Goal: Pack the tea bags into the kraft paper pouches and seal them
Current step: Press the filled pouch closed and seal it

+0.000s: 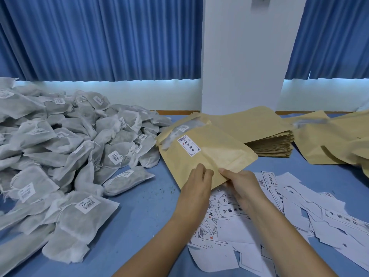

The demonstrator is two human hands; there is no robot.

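A kraft paper pouch (205,154) with a white label lies tilted on the blue table in the middle of the view. A grey tea bag (175,132) shows at its far, open end. My left hand (196,184) pinches the pouch's near edge. Beside it, my right hand (242,182) grips the same edge with thumb on top. A big heap of grey mesh tea bags (65,148) with barcode labels fills the left side of the table.
A stack of flat kraft pouches (269,136) lies behind the held pouch, with more pouches (335,144) at the right. Loose white printed labels (279,212) are scattered under my right arm. Blue curtains and a white pillar (241,56) stand behind the table (143,206).
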